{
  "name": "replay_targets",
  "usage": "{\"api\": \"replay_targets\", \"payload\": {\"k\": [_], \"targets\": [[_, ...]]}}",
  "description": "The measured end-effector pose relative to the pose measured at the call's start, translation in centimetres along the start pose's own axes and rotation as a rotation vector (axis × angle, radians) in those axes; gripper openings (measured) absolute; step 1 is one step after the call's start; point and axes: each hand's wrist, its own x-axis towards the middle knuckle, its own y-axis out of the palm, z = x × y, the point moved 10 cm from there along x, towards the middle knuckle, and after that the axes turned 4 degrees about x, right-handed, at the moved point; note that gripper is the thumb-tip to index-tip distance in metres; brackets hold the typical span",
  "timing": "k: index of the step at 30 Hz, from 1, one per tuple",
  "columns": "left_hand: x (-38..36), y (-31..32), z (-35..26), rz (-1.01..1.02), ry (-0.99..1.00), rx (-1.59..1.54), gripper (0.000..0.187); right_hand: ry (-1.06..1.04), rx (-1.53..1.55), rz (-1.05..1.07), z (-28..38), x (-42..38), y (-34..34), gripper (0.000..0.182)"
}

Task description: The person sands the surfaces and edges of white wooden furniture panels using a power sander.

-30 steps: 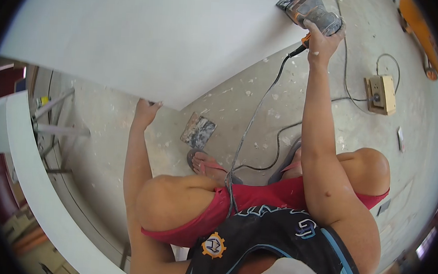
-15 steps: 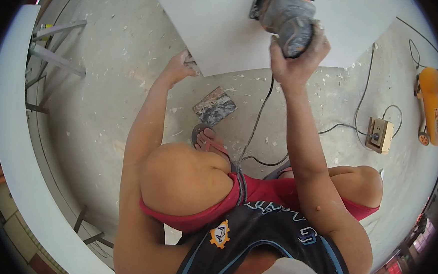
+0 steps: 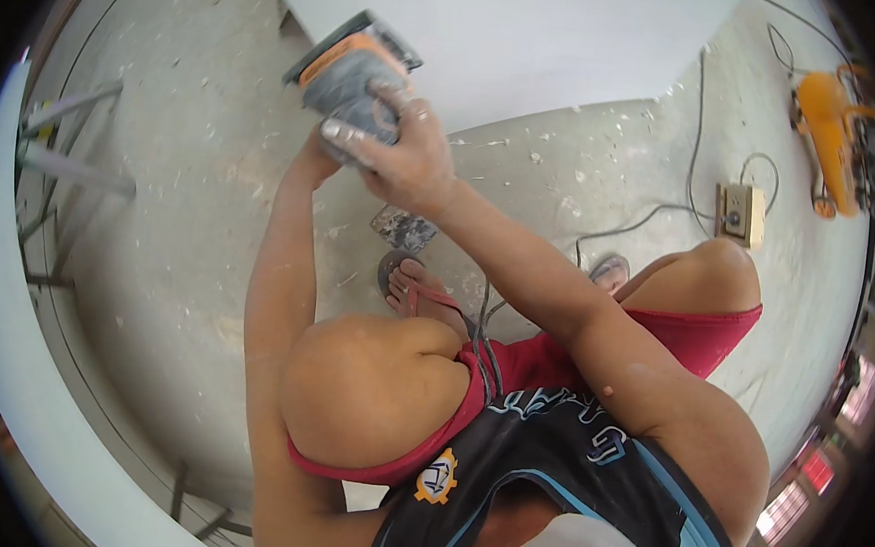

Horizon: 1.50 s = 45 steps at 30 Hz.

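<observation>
Mostly, the left hand (image 3: 316,156) is hidden behind the sander (image 3: 355,73) and the right hand (image 3: 400,156), so only its wrist is seen, and it cannot be told whether it is open or closed or what it touches. The top of the white board (image 3: 532,39) is cut off by the edge of the view, and the sander's flat base is hard to make out. The floor (image 3: 192,188) is grey concrete, marked with many white spots and crumbs. A curved white shape (image 3: 12,348) is seen along the left side, with metal legs (image 3: 54,150) beside it. Far to the right, an orange machine (image 3: 828,117) and a small wooden socket box (image 3: 744,214) with a cable are set on the floor. A dirty scraper (image 3: 403,229) is lying near a foot in a sandal (image 3: 418,290). The sander is gripped from above by the right hand, with the fingers closed over its grey body. It is held at the near left corner of the white board, far from the knees, just above the left wrist.
</observation>
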Motion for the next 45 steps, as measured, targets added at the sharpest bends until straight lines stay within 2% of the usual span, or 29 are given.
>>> {"api": "replay_targets", "payload": {"k": [2, 5, 7, 8, 10, 12, 14, 16, 17, 18, 19, 20, 22, 24, 26, 28, 29, 31, 33, 37, 41, 43, 45], "targets": [[-0.6, -0.6, -0.8, 0.023, -0.070, 0.006, 0.059, 0.079, 0.009, 0.070, -0.7, -1.3, 0.6, 0.068], [-1.2, -0.5, -1.9, 0.081, -0.112, 0.017, 0.056, 0.107, -0.033, -0.012, -2.5, -2.3, -2.2, 0.065], [-1.5, -0.9, -1.7, 0.048, -0.203, -0.348, 0.049, 0.161, -0.064, -0.057, -4.5, -2.9, -4.8, 0.065], [-1.4, -1.0, -3.0, 0.071, -0.188, -0.337, 0.049, 0.197, -0.061, -0.086, -5.6, -3.3, -6.3, 0.065], [-1.3, -5.0, -4.7, -0.220, -0.179, -0.307, 0.050, 0.216, -0.124, -0.180, -7.9, -4.3, -9.2, 0.067], [0.1, -9.3, -5.7, -0.492, -0.049, -0.459, 0.053, 0.186, -0.264, -0.279, -9.5, -5.1, -12.8, 0.075], [0.9, -13.6, -11.7, -0.709, 0.033, -0.414, 0.057, 0.249, -0.303, -0.372, -12.4, -6.5, -15.8, 0.078], [1.9, -17.7, -17.6, -0.801, 0.115, -0.392, 0.054, 0.354, -0.373, -0.487, -15.1, -7.9, -19.0, 0.088], [3.2, -20.3, -17.7, -0.788, 0.029, -0.427, 0.055, 0.362, -0.377, -0.494, -16.1, -8.0, -20.1, 0.088], [4.2, -22.6, -17.2, -0.778, -0.056, -0.459, 0.057, 0.471, -0.351, -0.589, -18.0, -8.8, -22.0, 0.091], [4.7, -23.2, -18.3, -0.773, -0.053, -0.450, 0.057, 0.581, -0.321, -0.685, -19.8, -9.7, -23.8, 0.094], [4.8, -23.8, -19.4, -0.796, -0.015, -0.508, 0.059, 0.588, -0.317, -0.695, -20.5, -9.2, -25.0, 0.094], [4.9, -24.3, -19.8, -0.819, 0.020, -0.557, 0.062, 0.868, 0.087, -0.990, -25.4, -12.2, -27.8, 0.102], [5.3, -24.1, -19.5, -0.704, 0.119, -0.606, 0.066, 0.998, 0.063, -1.063, -30.4, -15.3, -30.4, 0.105], [5.1, -24.6, -19.2, -0.748, 0.085, -0.563, 0.067, 1.137, 0.110, -1.174, -33.0, -16.9, -32.9, 0.083], [4.6, -25.0, -19.3, -0.801, 0.067, -0.524, 0.068, 1.260, 0.321, -1.241, -35.1, -18.3, -33.8, 0.078], [4.7, -24.6, -19.9, -0.778, 0.092, -0.513, 0.068, 1.272, 0.334, -1.235, -36.7, -19.8, -34.2, 0.078], [5.2, -24.3, -20.3, -0.768, 0.110, -0.502, 0.068, 1.163, 0.294, -1.269, -39.0, -21.8, -35.2, 0.078], [5.4, -24.0, -19.9, -0.722, 0.078, -0.509, 0.064, 1.170, 0.326, -1.262, -38.2, -21.6, -34.1, 0.080], [4.6, -22.3, -22.0, -0.773, 0.050, -0.493, 0.063, 1.202, 0.365, -1.241, -34.2, -20.9, -29.9, 0.084], [5.0, -22.3, -21.9, -0.754, 0.096, -0.552, 0.060, 1.132, 0.397, -1.189, -29.1, -18.9, -24.5, 0.084], [5.0, -22.2, -22.4, -0.752, 0.171, -0.475, 0.063, 1.104, 0.430, -1.148, -26.8, -18.0, -21.6, 0.084], [5.3, -22.5, -22.1, -0.751, 0.169, -0.497, 0.063, 1.090, 0.531, -1.174, -24.1, -17.7, -18.3, 0.080]]}}
